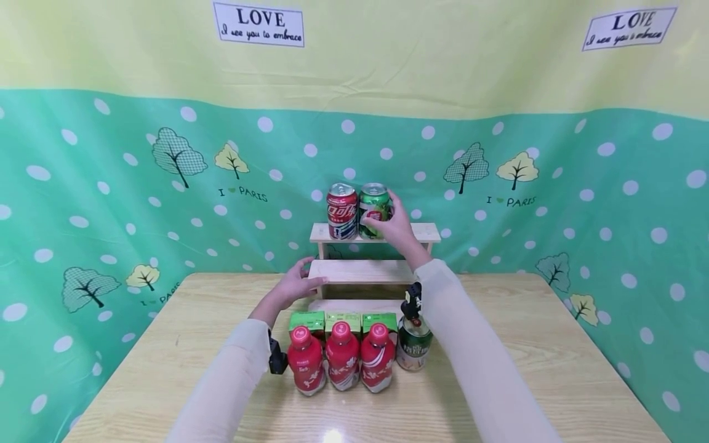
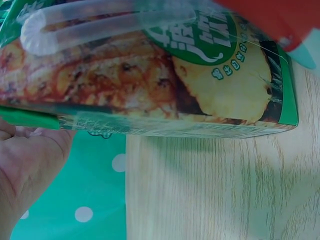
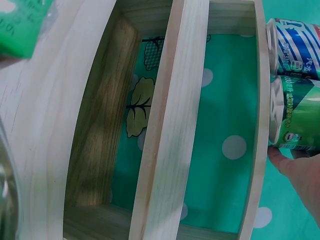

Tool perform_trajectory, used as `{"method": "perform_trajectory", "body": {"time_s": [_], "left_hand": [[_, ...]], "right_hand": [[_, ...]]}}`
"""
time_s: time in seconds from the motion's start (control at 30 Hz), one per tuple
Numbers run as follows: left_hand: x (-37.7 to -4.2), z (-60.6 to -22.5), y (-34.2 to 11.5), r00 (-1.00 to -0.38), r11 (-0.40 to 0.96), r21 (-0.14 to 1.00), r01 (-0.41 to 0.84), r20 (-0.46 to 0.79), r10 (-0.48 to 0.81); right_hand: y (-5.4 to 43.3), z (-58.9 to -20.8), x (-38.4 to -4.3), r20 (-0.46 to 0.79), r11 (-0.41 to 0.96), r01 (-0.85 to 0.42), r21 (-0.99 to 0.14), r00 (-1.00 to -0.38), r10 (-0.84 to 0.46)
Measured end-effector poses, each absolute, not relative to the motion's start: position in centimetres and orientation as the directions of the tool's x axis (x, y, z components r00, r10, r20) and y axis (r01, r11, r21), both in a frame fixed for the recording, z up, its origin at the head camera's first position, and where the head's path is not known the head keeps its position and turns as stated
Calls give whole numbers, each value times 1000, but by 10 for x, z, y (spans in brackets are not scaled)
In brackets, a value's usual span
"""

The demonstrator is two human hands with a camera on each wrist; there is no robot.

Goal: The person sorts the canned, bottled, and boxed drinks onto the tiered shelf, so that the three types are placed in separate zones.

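On the top step of a three-step wooden rack (image 1: 360, 271), my right hand (image 1: 397, 229) grips a green soda can (image 1: 372, 198) from its right side. A red cola can (image 1: 341, 212) stands upright just left of it. In the right wrist view, the fingers touch the green can (image 3: 301, 112) near its base, with the other can (image 3: 299, 49) beside it. My left hand (image 1: 293, 285) holds the left end of the rack's middle step, thumb along the front. The left wrist view shows only part of that hand (image 2: 32, 165), behind a drink carton (image 2: 115, 75).
Three red bottles (image 1: 342, 360) stand before the rack, with green drink cartons (image 1: 307, 320) behind them. A dark green can (image 1: 414, 351) is at their right, below my right forearm. A polka-dot curtain (image 1: 266, 184) hangs behind the wooden table (image 1: 532, 357).
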State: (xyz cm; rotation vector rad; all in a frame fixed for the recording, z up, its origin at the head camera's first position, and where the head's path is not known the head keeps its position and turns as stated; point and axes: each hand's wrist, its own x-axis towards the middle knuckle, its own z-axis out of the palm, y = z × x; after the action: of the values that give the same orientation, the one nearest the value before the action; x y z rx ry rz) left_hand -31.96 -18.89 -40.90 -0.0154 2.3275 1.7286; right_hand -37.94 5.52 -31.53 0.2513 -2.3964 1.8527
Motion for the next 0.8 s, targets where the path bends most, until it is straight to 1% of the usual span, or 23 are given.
{"method": "perform_trajectory", "body": {"time_s": [0.37,0.67,0.8], "left_hand": [[-319,-409,-189,-970,304,941,-149,-199,142],[-320,-410,-189,-970,299,944,-140,-191,149],[-321,-412,-190,-969,297,942,-155,-204,142]], "right_hand": [[55,-316,-381,190,228,-201,-953,-979,-70],[59,-314,-376,157,234,-168,-958,-985,-67],[64,-315,-375,152,251,-164,-954,-986,-68]]}}
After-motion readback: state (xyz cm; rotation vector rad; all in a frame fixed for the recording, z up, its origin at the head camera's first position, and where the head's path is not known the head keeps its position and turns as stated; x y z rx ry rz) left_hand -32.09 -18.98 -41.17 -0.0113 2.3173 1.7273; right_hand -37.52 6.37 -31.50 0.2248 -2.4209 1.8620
